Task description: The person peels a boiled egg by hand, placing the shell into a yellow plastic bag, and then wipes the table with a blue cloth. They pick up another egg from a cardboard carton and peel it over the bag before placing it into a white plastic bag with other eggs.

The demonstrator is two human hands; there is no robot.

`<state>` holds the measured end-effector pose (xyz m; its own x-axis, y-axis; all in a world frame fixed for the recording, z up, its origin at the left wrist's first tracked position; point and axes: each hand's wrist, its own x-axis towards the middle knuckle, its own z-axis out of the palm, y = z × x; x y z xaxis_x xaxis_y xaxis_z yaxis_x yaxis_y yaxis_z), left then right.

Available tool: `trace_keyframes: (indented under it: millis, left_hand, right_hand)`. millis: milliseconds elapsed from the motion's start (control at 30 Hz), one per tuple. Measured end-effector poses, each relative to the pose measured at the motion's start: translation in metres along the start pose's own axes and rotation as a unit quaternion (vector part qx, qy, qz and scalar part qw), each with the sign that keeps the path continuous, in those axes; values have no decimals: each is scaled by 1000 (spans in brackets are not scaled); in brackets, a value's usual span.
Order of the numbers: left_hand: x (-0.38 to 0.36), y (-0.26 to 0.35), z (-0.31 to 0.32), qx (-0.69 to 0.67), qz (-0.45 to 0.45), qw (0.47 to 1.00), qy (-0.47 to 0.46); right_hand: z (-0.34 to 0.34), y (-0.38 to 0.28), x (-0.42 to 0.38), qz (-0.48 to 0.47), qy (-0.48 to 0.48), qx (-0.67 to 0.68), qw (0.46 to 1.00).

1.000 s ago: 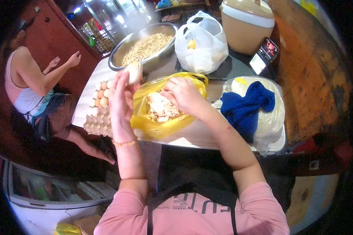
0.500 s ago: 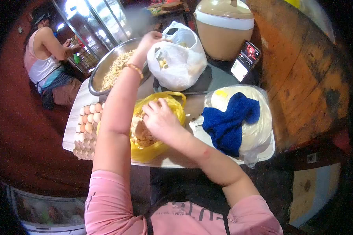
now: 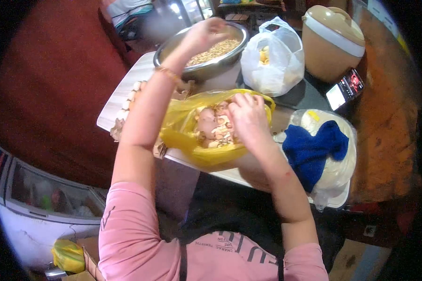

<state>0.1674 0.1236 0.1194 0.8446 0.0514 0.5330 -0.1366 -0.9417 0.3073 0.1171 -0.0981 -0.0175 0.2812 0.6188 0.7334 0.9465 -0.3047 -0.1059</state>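
On the tabletop (image 3: 145, 70), the yellow bag (image 3: 215, 157) gapes open, presumably to keep its shell pieces (image 3: 222, 126) gathered; the right hand (image 3: 248, 114) curls at its opening, grip unclear. The left hand (image 3: 208, 33), loose and apparently empty, hangs near the metal bowl (image 3: 218, 64).

The left side is filled by a dark red expanse (image 3: 56, 89); whether wall or floor cannot be told. Below it, a white chest freezer (image 3: 33, 234) with a glass top is seen. The right is bounded by worn brown wood (image 3: 384, 136). Bright light (image 3: 175, 8) is seen at the top, and another table (image 3: 269, 8) is glimpsed beyond the pale desk (image 3: 146, 64).
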Motion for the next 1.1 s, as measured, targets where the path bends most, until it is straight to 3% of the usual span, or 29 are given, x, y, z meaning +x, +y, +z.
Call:
trace_keyframes:
  millis: [33, 133, 167, 200, 233, 333, 467, 533, 667, 800, 867, 933, 1100]
  left_hand:
    - [-23, -7, -24, -67, -35, 997, -12]
    - [-90, -51, -73, 75, -104, 991, 19]
    - [-115, -54, -82, 60, -175, 983, 0]
    - [-134, -56, -89, 118, -241, 962, -43]
    - [-160, -89, -83, 192, -220, 956, -19]
    - [-204, -109, -69, 193, -305, 932, -34]
    - [-217, -108, -53, 224, -317, 921, 30]
    - [-215, -107, -51, 266, -260, 927, 50]
    - [-213, -131, -41, 280, -268, 922, 1]
    - [-208, -102, -34, 290, -283, 914, 1]
    - [-210, -113, -25, 329, -244, 912, 15]
    - [-205, -120, -19, 301, -306, 903, 8]
    - [-201, -106, -26, 265, -332, 905, 32]
  right_hand:
    - [0, 0, 1, 8, 10, -3, 1000]
    - [0, -3, 4, 28, 19, 30, 999]
    - [2, -4, 4, 33, 3, 30, 999]
    - [3, -5, 4, 30, 6, 32, 999]
    - [3, -5, 3, 25, 11, 47, 999]
    - [1, -4, 4, 4, 18, 47, 999]
    - [-7, 1, 3, -5, 23, 57, 998]
    - [-10, 3, 4, 5, -9, 38, 999]
    - [-12, 1, 5, 26, -15, 49, 998]
    - [-12, -4, 7, 37, 12, 96, 995]
    - [-10, -5, 7, 38, 21, 106, 993]
    - [-10, -3, 6, 28, 29, 111, 993]
    - [-15, 3, 6, 38, 62, 132, 989]
